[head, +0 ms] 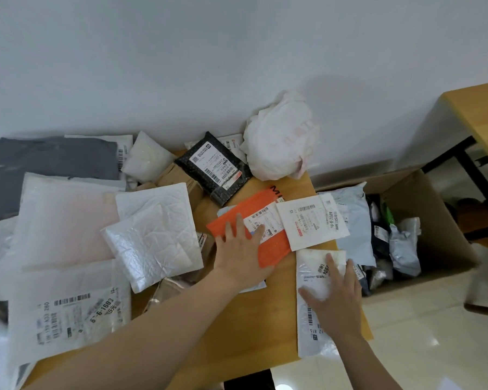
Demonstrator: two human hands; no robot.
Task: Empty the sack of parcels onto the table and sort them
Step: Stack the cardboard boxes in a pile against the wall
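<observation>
Now, both hands flat, one mailer each.
My left hand (241,249), fingers straight, presses the orange padded mailer (275,250); my right hand (335,296), spread, covers the white bubble mailer (312,266) lying lengthwise at the wooden tabletop's (251,327) right edge.

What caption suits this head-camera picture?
Left hand on an orange mailer, right hand on a white parcel, atop a wooden table.

forearms (152,333): bare | left hand (241,249): bare | right hand (335,301): bare
</observation>
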